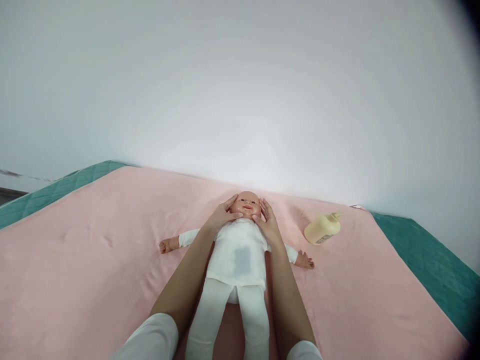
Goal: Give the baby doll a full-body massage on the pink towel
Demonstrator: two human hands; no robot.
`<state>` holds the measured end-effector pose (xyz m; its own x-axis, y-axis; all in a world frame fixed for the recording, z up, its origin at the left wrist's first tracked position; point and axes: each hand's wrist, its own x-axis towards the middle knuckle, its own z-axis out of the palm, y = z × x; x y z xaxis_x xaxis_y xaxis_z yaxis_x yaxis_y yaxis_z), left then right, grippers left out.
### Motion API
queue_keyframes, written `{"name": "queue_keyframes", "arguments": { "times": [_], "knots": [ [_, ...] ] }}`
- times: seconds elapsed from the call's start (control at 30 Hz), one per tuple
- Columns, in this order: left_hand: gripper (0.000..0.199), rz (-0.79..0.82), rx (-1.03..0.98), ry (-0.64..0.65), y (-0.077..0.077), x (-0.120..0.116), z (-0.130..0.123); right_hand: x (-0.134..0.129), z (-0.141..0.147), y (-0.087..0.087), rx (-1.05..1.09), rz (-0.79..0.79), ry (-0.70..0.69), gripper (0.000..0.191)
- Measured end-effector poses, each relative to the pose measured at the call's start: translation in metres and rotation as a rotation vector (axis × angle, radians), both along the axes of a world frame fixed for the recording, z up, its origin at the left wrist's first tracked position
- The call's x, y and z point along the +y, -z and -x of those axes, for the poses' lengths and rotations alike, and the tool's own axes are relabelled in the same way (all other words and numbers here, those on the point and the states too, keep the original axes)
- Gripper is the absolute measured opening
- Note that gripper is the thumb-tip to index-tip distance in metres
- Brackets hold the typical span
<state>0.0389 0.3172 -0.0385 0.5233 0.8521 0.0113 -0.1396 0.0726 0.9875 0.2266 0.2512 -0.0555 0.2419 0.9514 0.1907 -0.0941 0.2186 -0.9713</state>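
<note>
A baby doll (240,255) in a white top and white trousers lies on its back, its head toward the wall and its arms spread out. My left hand (224,214) cups the left side of the doll's head, with the thumb along the jaw. On the other side, my right hand (267,220) rests against the cheek, fingers pointing up beside the head and thumb near the chin. Between them the doll's face stays visible. A grey-blue rectangle marks the front of the white top. My forearms run along both sides of its body.
Pink cloth (112,260) covers the surface under the doll. A pale yellow pump bottle (322,228) stands to the right, beyond the doll's hand. Green quilted fabric (427,255) shows at both side edges. Behind everything rises a white wall (240,90).
</note>
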Motion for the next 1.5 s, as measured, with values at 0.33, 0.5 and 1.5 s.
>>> {"name": "queue_keyframes", "arguments": {
  "times": [0.33, 0.5, 1.5],
  "knots": [
    [0.118, -0.178, 0.157, -0.083, 0.003, -0.002, -0.01, 0.003, 0.014, 0.004, -0.076, 0.003, 0.05, 0.101],
    [0.116, -0.223, 0.202, -0.108, 0.007, 0.0, -0.011, 0.005, 0.013, 0.009, -0.108, -0.028, 0.048, 0.098],
    [0.1, -0.053, 0.016, 0.013, 0.005, 0.001, 0.001, 0.003, -0.004, 0.008, 0.08, -0.002, -0.034, 0.08]
  ]
}}
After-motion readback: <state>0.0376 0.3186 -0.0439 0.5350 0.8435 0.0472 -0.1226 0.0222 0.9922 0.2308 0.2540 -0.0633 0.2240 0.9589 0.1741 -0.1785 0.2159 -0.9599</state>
